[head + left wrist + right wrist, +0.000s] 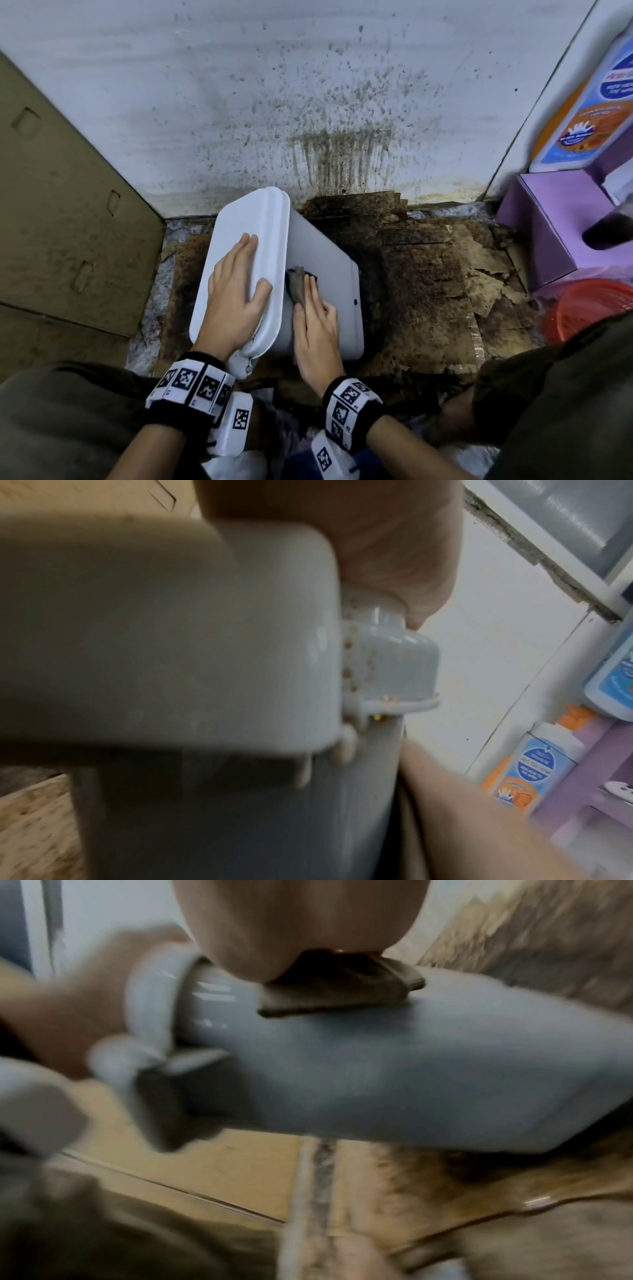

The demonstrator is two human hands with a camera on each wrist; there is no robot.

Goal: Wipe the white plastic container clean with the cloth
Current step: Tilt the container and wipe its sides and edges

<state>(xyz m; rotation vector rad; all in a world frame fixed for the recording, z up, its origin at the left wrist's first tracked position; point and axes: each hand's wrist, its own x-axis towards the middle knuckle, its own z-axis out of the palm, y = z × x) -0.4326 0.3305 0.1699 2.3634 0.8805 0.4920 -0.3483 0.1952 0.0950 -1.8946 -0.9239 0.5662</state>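
Observation:
The white plastic container [325, 253] lies tilted on stained cardboard, its lid [239, 219] facing up and to the left. My left hand [236, 284] rests flat on the lid, fingers straight, thumb at the lid's right edge. My right hand [315, 318] presses a dark, dirty cloth [295, 284] flat against the container's side wall, just below the lid rim. In the right wrist view the cloth [335, 991] sits under my palm [301, 920] on the container [411, 1069]. The left wrist view shows the lid corner and its latch [394, 666] close up, blurred.
Soaked, stained cardboard [428, 274] covers the floor under the container. A spattered white wall [308, 102] stands behind. A cardboard panel [61, 205] leans at the left. Purple boxes [548, 233], soap bottles [596, 102] and a red basket [589, 308] crowd the right.

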